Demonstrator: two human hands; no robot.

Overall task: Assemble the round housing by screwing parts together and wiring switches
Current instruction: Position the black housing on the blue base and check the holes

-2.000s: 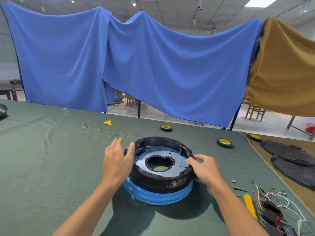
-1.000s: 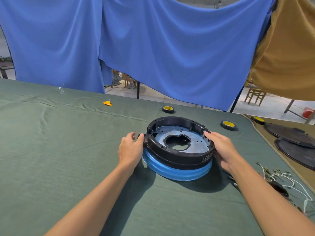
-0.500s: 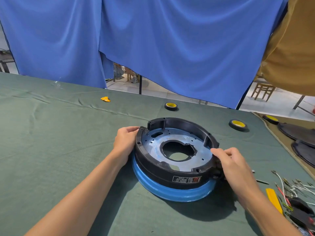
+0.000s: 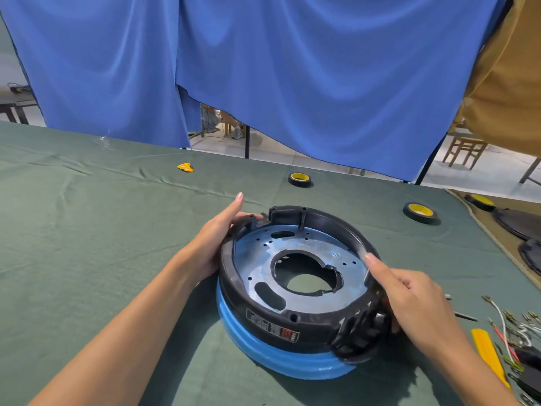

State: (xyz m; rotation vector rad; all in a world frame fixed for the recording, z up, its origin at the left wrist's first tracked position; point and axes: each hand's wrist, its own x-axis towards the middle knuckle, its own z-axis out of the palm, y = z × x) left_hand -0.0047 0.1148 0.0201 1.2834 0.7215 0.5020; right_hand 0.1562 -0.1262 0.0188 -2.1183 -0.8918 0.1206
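Right at the near edge, a yellow tool (image 4: 487, 356) and loose wires (image 4: 509, 326) lie on the green table cloth (image 4: 87, 230), to the person's right. Just beyond, the round housing (image 4: 263, 315) sits mid-table, a black ring on a blue base (image 4: 292, 361) with a grey metal plate (image 4: 257, 259) inside. The right hand (image 4: 415, 303) grips its near right edge, index finger stretched along the rim and the other fingers curled round the outside. The left hand (image 4: 216, 241) holds the far left edge, fingers hooked over the rim and one digit pointing up. Farther off lie a tape roll (image 4: 419, 212), a second tape roll (image 4: 300, 179) and a yellow scrap (image 4: 185, 167). A blue cloth (image 4: 263, 68) hangs behind the table.
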